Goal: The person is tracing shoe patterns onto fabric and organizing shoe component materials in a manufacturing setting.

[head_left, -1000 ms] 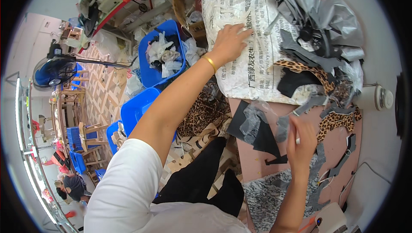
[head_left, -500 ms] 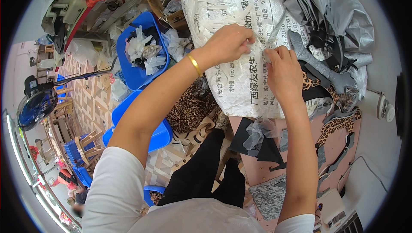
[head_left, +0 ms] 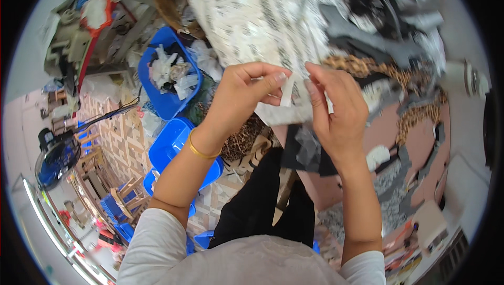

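A small white strip (head_left: 287, 94) hangs from my left hand (head_left: 245, 96), pinched between thumb and fingertips. My right hand (head_left: 340, 107) is just right of the strip, its thumb and forefinger spread apart with nothing visible between them. Behind both hands lies a large white printed sack (head_left: 236, 22), with pale strips scattered on its upper part. Blur hides the finer edges of the strip.
Grey and black material scraps (head_left: 367, 38) and leopard-print pieces (head_left: 415, 122) cover the pink table (head_left: 336, 185) to the right. Blue tubs (head_left: 168, 107), one with scraps, are on the left. A fan (head_left: 58, 161) and a sewing machine (head_left: 68, 48) are further left.
Both hands have lifted away from the sack and come nearer to me. The white strip now shows in my left hand, and my right fingers have spread. The whole view has shifted.
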`<state>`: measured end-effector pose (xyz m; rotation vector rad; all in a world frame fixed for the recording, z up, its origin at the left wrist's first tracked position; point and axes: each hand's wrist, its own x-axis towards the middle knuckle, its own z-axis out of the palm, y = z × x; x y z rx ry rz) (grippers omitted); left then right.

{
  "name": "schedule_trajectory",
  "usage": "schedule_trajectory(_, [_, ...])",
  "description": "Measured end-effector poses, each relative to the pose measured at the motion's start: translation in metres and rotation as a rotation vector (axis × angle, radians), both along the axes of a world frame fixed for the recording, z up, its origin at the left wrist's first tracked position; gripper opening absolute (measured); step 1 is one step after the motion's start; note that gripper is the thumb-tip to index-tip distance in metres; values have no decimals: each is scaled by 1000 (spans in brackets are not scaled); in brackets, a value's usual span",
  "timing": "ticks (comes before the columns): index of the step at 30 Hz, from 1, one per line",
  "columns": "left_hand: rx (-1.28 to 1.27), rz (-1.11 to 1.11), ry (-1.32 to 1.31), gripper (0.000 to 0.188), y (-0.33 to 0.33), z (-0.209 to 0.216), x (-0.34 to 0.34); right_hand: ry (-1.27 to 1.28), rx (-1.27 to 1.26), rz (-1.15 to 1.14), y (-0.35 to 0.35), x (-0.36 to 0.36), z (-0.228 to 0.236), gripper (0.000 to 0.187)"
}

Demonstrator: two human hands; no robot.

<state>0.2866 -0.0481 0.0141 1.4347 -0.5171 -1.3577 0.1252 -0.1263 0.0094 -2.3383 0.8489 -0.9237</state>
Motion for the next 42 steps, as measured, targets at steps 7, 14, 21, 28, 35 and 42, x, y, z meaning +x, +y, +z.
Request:
schedule_trajectory(7, [89,-245,-208,14,51,2,-118,-81,384,-41,80,-132,-7,10])
schedule_trajectory(14, [159,-88,24,18,104,-25,-215,-887,1150,-539,190,-292,-7,2])
schedule_trajectory(21, [95,-337,163,17,162,-29,-341,-781,1357,-686,202,-380,-21,7])
schedule_trajectory(28, [49,71,345,21,152,-16,-392,-91,232,-266,208,-375,-15,20])
schedule_trajectory(35, [153,-104,309,23,150,-19,-380,-428,1148,-443,195,-385,-18,24])
schedule_trajectory(42, [80,237,485,31,153,-29,-401,-480,1139,-388,209,-368,-27,31])
